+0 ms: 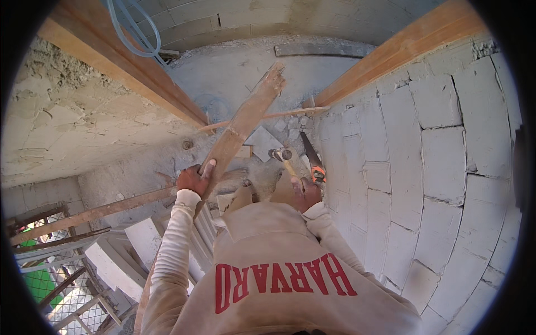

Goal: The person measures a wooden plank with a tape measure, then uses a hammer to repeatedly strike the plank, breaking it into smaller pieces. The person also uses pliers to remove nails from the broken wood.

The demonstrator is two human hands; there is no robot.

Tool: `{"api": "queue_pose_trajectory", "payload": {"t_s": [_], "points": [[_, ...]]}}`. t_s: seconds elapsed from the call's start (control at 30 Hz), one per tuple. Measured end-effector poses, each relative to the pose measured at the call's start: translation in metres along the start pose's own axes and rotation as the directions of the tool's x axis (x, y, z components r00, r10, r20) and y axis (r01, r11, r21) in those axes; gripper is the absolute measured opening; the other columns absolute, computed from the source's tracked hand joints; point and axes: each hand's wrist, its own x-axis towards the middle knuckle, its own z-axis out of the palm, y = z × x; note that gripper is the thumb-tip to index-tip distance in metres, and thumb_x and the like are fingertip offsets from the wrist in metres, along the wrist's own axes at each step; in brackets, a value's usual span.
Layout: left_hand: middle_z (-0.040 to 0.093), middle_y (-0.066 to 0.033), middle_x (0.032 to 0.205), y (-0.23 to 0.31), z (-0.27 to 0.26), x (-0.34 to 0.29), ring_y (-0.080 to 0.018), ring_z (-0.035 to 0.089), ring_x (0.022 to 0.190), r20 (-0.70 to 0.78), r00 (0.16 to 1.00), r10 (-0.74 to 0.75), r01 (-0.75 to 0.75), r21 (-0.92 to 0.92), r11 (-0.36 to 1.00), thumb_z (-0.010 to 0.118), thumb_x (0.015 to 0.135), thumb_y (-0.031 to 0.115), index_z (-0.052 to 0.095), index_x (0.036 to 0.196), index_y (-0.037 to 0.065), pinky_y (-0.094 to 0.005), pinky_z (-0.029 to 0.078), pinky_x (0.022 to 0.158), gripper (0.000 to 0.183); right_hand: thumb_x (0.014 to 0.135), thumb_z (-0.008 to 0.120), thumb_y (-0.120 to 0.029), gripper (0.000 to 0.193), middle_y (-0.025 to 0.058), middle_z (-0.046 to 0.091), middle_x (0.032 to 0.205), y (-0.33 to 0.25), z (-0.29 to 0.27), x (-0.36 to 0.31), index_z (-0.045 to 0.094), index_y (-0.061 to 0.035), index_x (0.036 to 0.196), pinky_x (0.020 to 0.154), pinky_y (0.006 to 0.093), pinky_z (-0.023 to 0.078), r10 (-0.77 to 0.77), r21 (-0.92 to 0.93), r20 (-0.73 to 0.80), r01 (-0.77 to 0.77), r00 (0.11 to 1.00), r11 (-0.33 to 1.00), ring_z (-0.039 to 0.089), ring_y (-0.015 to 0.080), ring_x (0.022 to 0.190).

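My left hand (191,180) is closed around a long, rough wooden plank (244,123), its thumb lying on the upper face. The plank slants away to the far right, and its far end is splintered. In my right hand (308,195) is a hammer (288,166), gripped by its light handle with the metal head pointing away from me. Just right of the hammer, a handsaw (311,156) with an orange and black handle stands near the block wall. The plank's near end runs down past my left forearm.
Wooden door-frame posts rise at left (131,64) and right (399,53), with a thin wooden strip (279,114) between them low down. A block wall (391,156) closes the right side. Pale blocks (114,265) are stacked lower left. Blue hose (157,42) hangs upper left. Rubble (293,125) lies ahead.
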Motion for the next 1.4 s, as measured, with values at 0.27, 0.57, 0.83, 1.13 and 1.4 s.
{"api": "queue_pose_trajectory", "payload": {"t_s": [0.27, 0.57, 0.83, 1.13, 1.4], "points": [[0.072, -0.0279, 0.117, 0.037, 0.008, 0.017, -0.0435, 0.071, 0.105, -0.038, 0.999, 0.012, -0.021, -0.255, 0.967, 0.071, 0.091, 0.064, 0.062, 0.127, -0.003, -0.049, 0.056, 0.094, 0.077, 0.108, 0.052, -0.054, 0.064, 0.003, 0.045, 0.051, 0.074, -0.029, 0.038, 0.055, -0.0048, 0.067, 0.046, 0.0343, 0.033, 0.353, 0.529, 0.194, -0.401, 0.915, 0.748, 0.042, 0.0143, 0.045], [0.076, -0.026, 0.095, 0.178, 0.011, 0.12, -0.0403, 0.075, 0.091, 0.184, 0.978, -0.098, 0.132, -0.186, 0.974, 0.071, 0.085, 0.073, 0.072, 0.115, -0.004, -0.0469, 0.057, 0.085, 0.083, 0.106, 0.05, -0.061, 0.064, -0.0017, 0.044, 0.055, 0.088, -0.105, 0.254, 0.056, -0.0065, 0.072, 0.045, 0.0292, 0.029, 0.18, 0.566, 0.466, -0.448, 0.866, 0.692, 0.037, 0.0091, 0.045], [0.077, -0.0233, 0.098, 0.183, 0.025, 0.12, -0.0398, 0.075, 0.094, 0.165, 0.977, -0.133, 0.161, -0.172, 0.972, 0.08, 0.081, 0.065, 0.075, 0.113, -0.002, -0.0468, 0.057, 0.086, 0.074, 0.106, 0.051, -0.06, 0.064, -0.0019, 0.043, 0.059, 0.045, -0.155, 0.397, 0.057, -0.0044, 0.075, 0.052, 0.0305, 0.035, 0.111, 0.615, 0.507, -0.449, 0.855, 0.648, 0.039, 0.0094, 0.054], [0.075, -0.0228, 0.101, 0.181, 0.048, 0.118, -0.0415, 0.071, 0.095, 0.07, 0.997, -0.028, 0.043, -0.217, 0.975, 0.082, 0.078, 0.067, 0.074, 0.109, -0.001, -0.0476, 0.055, 0.088, 0.074, 0.107, 0.049, -0.062, 0.06, -0.0029, 0.043, 0.057, 0.047, -0.15, 0.397, 0.051, -0.0098, 0.078, 0.042, 0.0265, 0.028, 0.079, 0.516, 0.622, -0.484, 0.779, 0.707, 0.038, 0.0069, 0.046], [0.076, -0.023, 0.092, 0.176, 0.035, 0.126, -0.0415, 0.073, 0.087, 0.102, 0.994, -0.049, 0.066, -0.164, 0.984, 0.081, 0.078, 0.067, 0.075, 0.101, -0.002, -0.0477, 0.057, 0.082, 0.072, 0.108, 0.049, -0.054, 0.056, -0.0038, 0.044, 0.061, 0.089, -0.091, 0.362, 0.058, -0.0049, 0.081, 0.056, 0.0328, 0.037, 0.097, 0.093, 0.706, -0.228, 0.702, 0.969, 0.046, 0.0098, 0.061]]}}
